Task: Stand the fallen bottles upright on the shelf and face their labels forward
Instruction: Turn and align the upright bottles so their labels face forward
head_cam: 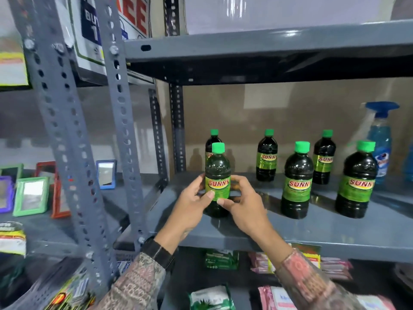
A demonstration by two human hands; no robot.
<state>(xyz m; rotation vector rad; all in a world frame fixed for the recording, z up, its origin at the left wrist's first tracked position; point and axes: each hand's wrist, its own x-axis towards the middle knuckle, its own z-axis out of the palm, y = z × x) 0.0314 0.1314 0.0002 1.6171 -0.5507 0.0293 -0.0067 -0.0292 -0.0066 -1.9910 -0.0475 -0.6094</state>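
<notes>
A dark bottle with a green cap stands upright near the front left of the grey shelf, its SUNNY label facing me. My left hand grips its left side and my right hand grips its right side, thumbs on the lower label. Several more SUNNY bottles stand upright with labels forward: one directly behind, two in the back row, two in the front row.
A blue spray bottle stands at the back right. The upper shelf hangs close overhead. Perforated grey uprights rise at the left, with small framed mirrors on the neighbouring shelf. Packets lie on the shelf below.
</notes>
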